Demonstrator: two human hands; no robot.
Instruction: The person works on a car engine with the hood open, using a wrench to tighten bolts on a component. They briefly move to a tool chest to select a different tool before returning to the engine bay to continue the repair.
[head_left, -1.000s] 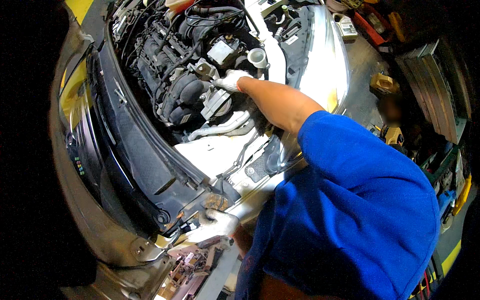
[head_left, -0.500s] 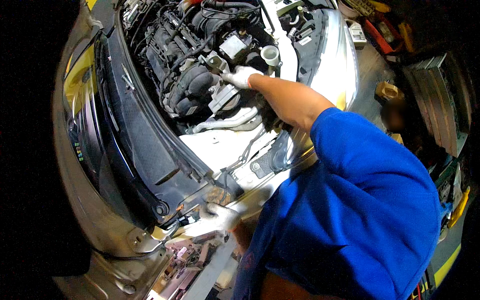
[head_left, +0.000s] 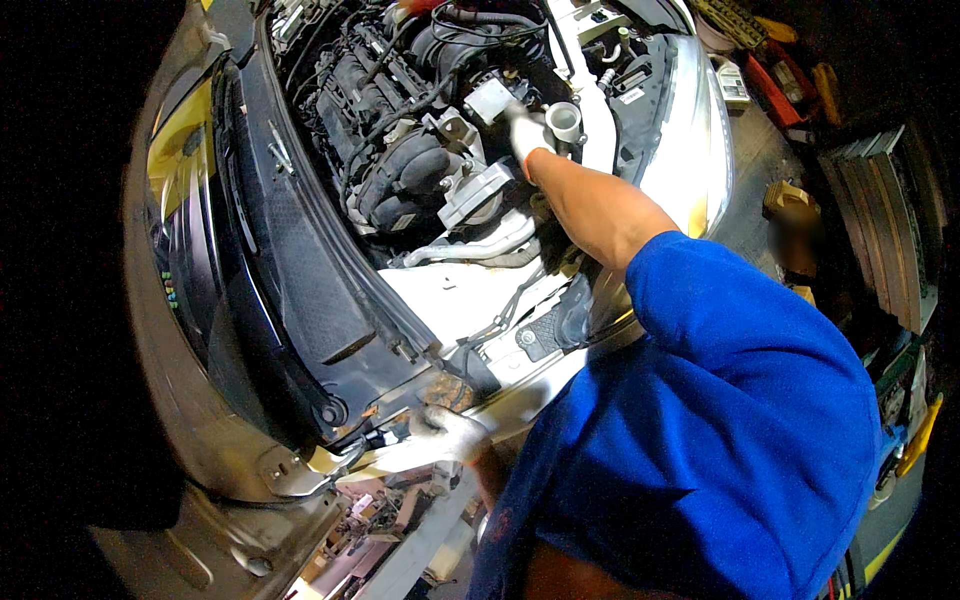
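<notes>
Reaching deeper than a second ago, the right hand (head_left: pixel 527 133), in a pale work glove, now lies at the far side of the engine bay (head_left: pixel 400 150), its fingers curled against the grey metal bracket (head_left: pixel 478 190) just beside the pale round filler neck (head_left: pixel 563 120); earlier it rested lower, on the bracket's near part. Whether that grip is clenched on a part or only pressing on it I cannot tell, since the glove hides the fingertips. The left hand (head_left: pixel 447 432), gloved too, has stayed on the near edge of the bay, closed on the pale body rail (head_left: pixel 400 460) by the black cowl panel (head_left: pixel 300 290) as a brace. A blue sleeve (head_left: pixel 720 420) fills the lower right. The shift suggests the work has moved from the bracket's near side toward its far fastening, with the body weight still carried on the rail.
</notes>
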